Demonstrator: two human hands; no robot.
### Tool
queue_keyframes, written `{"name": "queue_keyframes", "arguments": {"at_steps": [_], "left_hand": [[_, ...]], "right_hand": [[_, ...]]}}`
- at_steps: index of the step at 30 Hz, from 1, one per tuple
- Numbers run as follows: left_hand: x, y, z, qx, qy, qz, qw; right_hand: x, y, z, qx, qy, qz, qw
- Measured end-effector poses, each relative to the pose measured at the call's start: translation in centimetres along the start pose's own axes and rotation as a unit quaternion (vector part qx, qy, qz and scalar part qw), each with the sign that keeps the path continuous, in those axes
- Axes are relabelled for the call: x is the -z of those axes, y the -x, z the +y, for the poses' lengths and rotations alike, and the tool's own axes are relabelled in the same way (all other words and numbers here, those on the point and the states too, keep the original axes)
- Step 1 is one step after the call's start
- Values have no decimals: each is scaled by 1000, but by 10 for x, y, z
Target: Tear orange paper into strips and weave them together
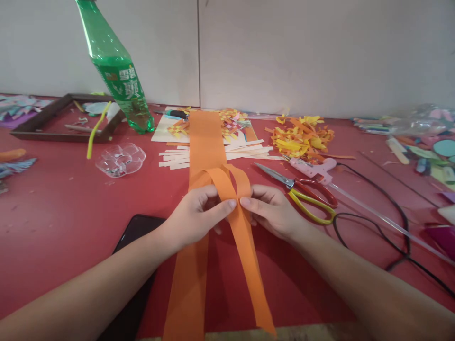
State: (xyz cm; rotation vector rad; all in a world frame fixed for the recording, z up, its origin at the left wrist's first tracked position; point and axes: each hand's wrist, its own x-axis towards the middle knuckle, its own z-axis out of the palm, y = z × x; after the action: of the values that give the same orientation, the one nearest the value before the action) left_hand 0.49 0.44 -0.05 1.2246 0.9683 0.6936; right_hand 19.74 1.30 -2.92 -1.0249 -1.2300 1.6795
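Note:
Both hands pinch an orange paper strip (248,246) above the red table. The strip curves over in two loops at its far end, and its tail hangs down toward me. My left hand (195,213) is closed on it, thumb on top and fingers beneath. My right hand (272,210) grips the same strip just to the right, the two thumb tips almost meeting. Below lies a wider orange paper band (206,137), running from the back of the table to the front edge. Several pale paper strips (249,150) show on both sides of the band.
Right of my hands are scissors (295,184) with red and yellow handles, a pink glue gun (314,169) with black cord, and yellow-orange paper scraps (302,137). Left are a phone (133,284), clear flower-shaped dish (121,160), green bottle (121,80) and dark frame (53,136).

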Motion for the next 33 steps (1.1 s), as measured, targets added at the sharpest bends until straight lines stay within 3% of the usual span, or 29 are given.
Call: {"name": "queue_keyframes", "arguments": {"at_steps": [14, 18, 23, 28, 33], "left_hand": [[1, -1, -6, 0, 9, 46, 999], [1, -1, -5, 26, -2, 17, 1000], [0, 0, -2, 13, -27, -38, 999], [0, -1, -5, 21, -44, 6, 999], [2, -2, -8, 19, -41, 15, 999]], "right_hand": [[-2, -1, -2, 28, 7, 26, 999], [-1, -2, -3, 36, 3, 29, 999], [-1, -2, -2, 32, -1, 24, 999], [1, 0, 0, 1, -1, -2, 1000], [2, 1, 1, 20, 51, 8, 998]]}}
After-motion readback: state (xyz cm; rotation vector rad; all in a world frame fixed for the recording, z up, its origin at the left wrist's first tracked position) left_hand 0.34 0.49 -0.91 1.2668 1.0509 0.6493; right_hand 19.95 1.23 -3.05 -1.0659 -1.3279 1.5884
